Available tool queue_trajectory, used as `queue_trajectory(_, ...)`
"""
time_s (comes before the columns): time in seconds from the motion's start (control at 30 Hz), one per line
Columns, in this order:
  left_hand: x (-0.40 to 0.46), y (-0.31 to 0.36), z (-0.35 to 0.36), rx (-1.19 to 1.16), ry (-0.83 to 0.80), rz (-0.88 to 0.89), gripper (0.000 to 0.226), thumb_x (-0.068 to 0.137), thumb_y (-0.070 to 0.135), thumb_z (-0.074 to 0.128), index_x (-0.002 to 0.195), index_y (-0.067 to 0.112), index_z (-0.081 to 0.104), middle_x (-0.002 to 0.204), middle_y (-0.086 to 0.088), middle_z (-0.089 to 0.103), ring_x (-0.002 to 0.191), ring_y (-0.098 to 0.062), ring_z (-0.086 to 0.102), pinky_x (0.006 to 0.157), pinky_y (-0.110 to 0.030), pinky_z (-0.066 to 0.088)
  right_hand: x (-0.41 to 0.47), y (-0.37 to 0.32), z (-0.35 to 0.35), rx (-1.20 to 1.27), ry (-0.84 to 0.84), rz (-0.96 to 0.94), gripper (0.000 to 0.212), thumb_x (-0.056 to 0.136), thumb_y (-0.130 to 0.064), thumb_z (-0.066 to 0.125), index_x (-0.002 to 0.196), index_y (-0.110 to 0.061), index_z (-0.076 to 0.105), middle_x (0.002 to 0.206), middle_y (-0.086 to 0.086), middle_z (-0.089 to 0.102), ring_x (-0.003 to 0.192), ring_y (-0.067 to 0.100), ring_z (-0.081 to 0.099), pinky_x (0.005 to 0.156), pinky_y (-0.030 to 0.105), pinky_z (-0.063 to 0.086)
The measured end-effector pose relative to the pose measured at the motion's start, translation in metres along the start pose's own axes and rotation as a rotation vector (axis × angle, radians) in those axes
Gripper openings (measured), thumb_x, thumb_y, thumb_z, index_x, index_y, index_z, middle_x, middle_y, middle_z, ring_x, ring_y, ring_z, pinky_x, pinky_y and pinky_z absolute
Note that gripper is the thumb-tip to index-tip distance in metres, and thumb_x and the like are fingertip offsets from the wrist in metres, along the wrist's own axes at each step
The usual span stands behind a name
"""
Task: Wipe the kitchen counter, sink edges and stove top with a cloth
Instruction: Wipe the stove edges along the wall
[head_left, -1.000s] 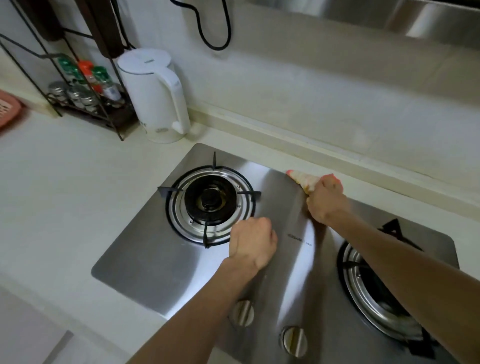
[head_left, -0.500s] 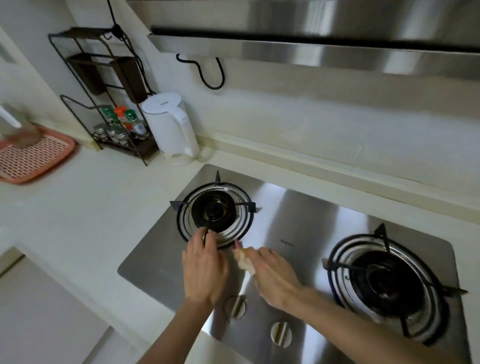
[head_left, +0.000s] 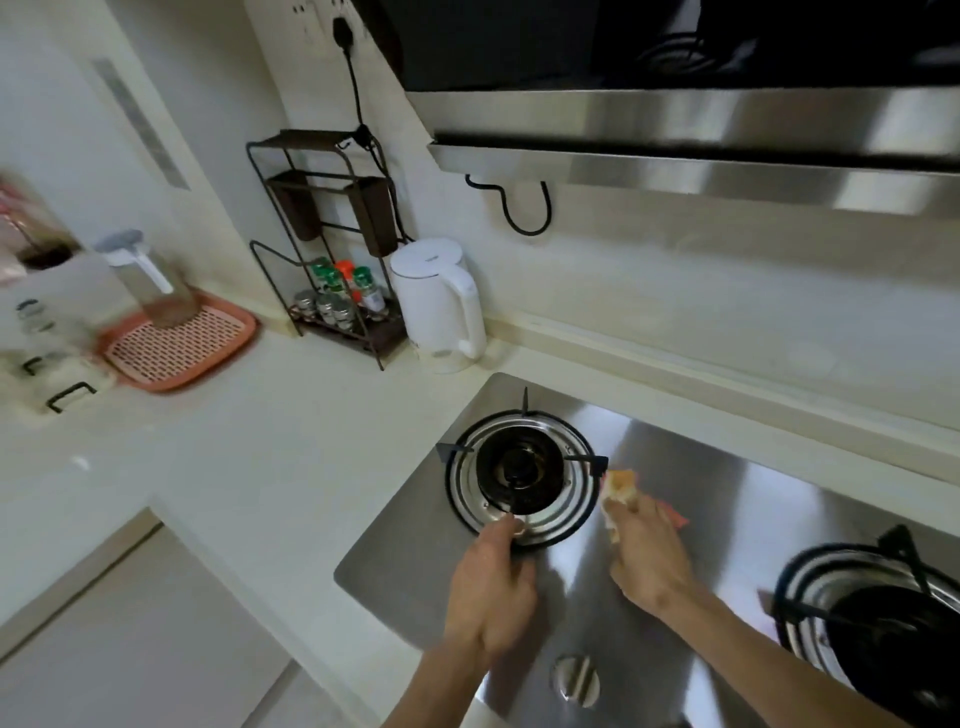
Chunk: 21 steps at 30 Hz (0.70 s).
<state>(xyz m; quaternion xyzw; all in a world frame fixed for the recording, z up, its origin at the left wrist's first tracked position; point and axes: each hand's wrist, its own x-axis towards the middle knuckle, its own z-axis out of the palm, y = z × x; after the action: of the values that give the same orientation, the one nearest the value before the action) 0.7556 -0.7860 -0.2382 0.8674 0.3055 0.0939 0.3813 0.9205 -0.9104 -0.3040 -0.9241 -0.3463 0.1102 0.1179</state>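
A stainless steel stove top (head_left: 685, 467) is set into the pale counter (head_left: 249, 447). My right hand (head_left: 649, 561) is shut on a cream and orange cloth (head_left: 618, 491) and presses it on the steel just right of the left burner (head_left: 519, 467). My left hand (head_left: 491, 587) rests at the near side of that burner. Its fingertips are closed on the front prong of the black pan support (head_left: 511, 501). The right burner (head_left: 872, 623) lies at the right edge, partly cut off.
A white kettle (head_left: 441, 306) stands behind the stove's left corner, beside a wire spice rack (head_left: 337, 249). A pink tray (head_left: 176, 343) with a jar sits far left. The range hood (head_left: 675, 145) overhangs the stove. A knob (head_left: 576, 680) is near my wrists.
My right hand brought the cloth from the stove's back edge to the front, then up beside the left burner. My left hand stayed by the burner's front. The view tilted up.
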Motion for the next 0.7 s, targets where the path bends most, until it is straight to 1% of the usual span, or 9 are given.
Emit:
queue_trajectory(0.1,0.006,-0.012,-0.010,-0.077,-0.098,-0.030,0.035,0.081,0.025,0.050,0.115,0.030,0.058,0.108,0.010,0.069,0.100,-0.012,0.061,0.088,-0.031,0.049,-0.019,-0.021,0.003,0.142,-0.023,-0.039,0.029,0.081,-0.012,0.055,0.108,-0.021,0.063,0.109,0.002,0.060,0.103,0.027,0.061,0.085,0.034,0.048)
queue_trajectory(0.17,0.013,-0.023,-0.021,-0.119,-0.167,-0.014,0.038,0.080,0.026,0.048,0.116,0.032,0.059,0.109,0.012,0.070,0.104,-0.011,0.062,0.093,-0.029,0.049,-0.029,-0.031,-0.003,0.332,-0.187,0.025,0.023,0.084,-0.014,0.062,0.103,-0.024,0.069,0.095,-0.006,0.062,0.091,0.019,0.065,0.078,0.028,0.051)
queue_trajectory(0.23,0.019,-0.037,-0.039,-0.093,-0.206,0.021,0.036,0.081,0.028,0.046,0.114,0.033,0.059,0.111,0.010,0.070,0.107,-0.014,0.061,0.094,-0.031,0.049,-0.035,-0.048,-0.019,0.612,-0.292,0.135,0.026,0.082,-0.004,0.068,0.102,-0.020,0.072,0.076,-0.004,0.065,0.062,0.017,0.062,0.055,0.025,0.051)
queue_trajectory(0.3,0.025,-0.059,-0.062,-0.057,-0.235,0.053,0.034,0.084,0.030,0.044,0.114,0.031,0.060,0.113,0.007,0.070,0.107,-0.016,0.061,0.093,-0.032,0.049,-0.038,-0.073,-0.044,0.849,-0.239,0.209,0.031,0.077,-0.002,0.068,0.106,-0.014,0.071,0.058,0.009,0.065,0.042,0.020,0.054,0.039,0.022,0.041)
queue_trajectory(0.33,0.027,-0.069,-0.072,-0.027,-0.247,0.058,0.031,0.085,0.031,0.044,0.112,0.029,0.059,0.110,0.006,0.070,0.104,-0.017,0.062,0.092,-0.034,0.050,-0.037,-0.084,-0.057,0.939,-0.211,0.226,0.037,0.073,-0.005,0.067,0.109,-0.014,0.069,0.059,0.017,0.066,0.040,0.023,0.055,0.036,0.022,0.039)
queue_trajectory(0.4,0.032,-0.092,-0.096,0.030,-0.267,0.044,0.028,0.086,0.034,0.041,0.106,0.028,0.059,0.108,0.005,0.067,0.100,-0.018,0.061,0.090,-0.038,0.051,-0.029,-0.104,-0.077,1.053,-0.162,0.228,0.044,0.070,-0.005,0.065,0.113,-0.011,0.065,0.074,0.033,0.067,0.053,0.035,0.066,0.035,0.023,0.039)
queue_trajectory(0.5,0.039,-0.122,-0.127,0.099,-0.230,0.005,0.037,0.087,0.035,0.040,0.117,0.030,0.061,0.123,0.006,0.065,0.112,-0.020,0.060,0.096,-0.034,0.049,-0.005,-0.128,-0.091,1.204,-0.088,0.225,0.039,0.074,0.000,0.065,0.112,-0.009,0.065,0.089,0.041,0.065,0.068,0.049,0.064,0.043,0.027,0.040)
queue_trajectory(0.6,0.044,-0.150,-0.150,0.111,-0.182,-0.045,0.030,0.095,0.029,0.044,0.120,0.024,0.059,0.123,-0.002,0.065,0.112,-0.024,0.060,0.095,-0.032,0.047,0.023,-0.156,-0.093,1.337,-0.073,0.269,0.036,0.085,0.010,0.053,0.112,-0.008,0.065,0.088,0.032,0.065,0.061,0.036,0.060,0.052,0.030,0.038)
queue_trajectory(0.7,0.047,-0.171,-0.163,0.117,-0.188,-0.088,0.039,0.096,0.029,0.045,0.134,0.021,0.051,0.135,-0.002,0.059,0.122,-0.022,0.055,0.101,-0.029,0.043,0.052,-0.172,-0.089,1.454,-0.151,0.287,0.039,0.087,0.005,0.051,0.123,-0.005,0.061,0.096,0.028,0.063,0.054,0.025,0.054,0.048,0.025,0.041)
